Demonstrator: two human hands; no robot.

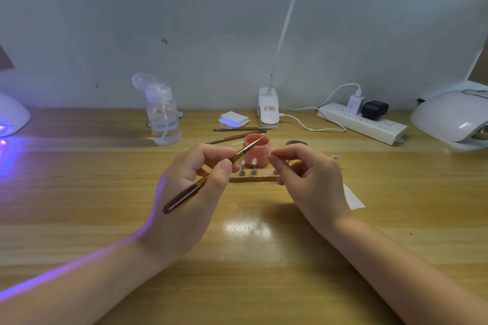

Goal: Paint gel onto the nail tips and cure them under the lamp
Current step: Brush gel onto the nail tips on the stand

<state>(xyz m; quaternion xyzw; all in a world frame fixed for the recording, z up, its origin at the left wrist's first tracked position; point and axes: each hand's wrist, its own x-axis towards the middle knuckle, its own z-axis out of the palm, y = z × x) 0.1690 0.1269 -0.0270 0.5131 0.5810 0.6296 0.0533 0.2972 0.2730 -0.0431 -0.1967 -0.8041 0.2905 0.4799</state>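
Your left hand [195, 182] pinches a brown brush [208, 177] between thumb and curled fingers; the handle trails back over the hand toward your wrist, and the bristle end points up and away, crossing in front of the pink jar [256, 150]. Your right hand [309, 179] has its fingers curled, thumb and forefinger tips pressed together just right of the brush tip. Whatever they pinch is too small to make out.

Just beyond and between both sets of fingertips: a wooden stand [253, 178] on the table [105, 192], with two nail tips [248, 162] upright on metal pegs and one bare round peg base beside them. The stand's right end is hidden behind your right fingers. The pink jar sits touching or just behind the stand, lid off.

Past the jar, two more brushes [243, 132] lie flat. Farther left of your left fingers stands a clear pump bottle [163, 116]. At the far left edge a curing lamp [12, 116] glows violet. Far right: a power strip [364, 123] and a second white lamp [451, 119].
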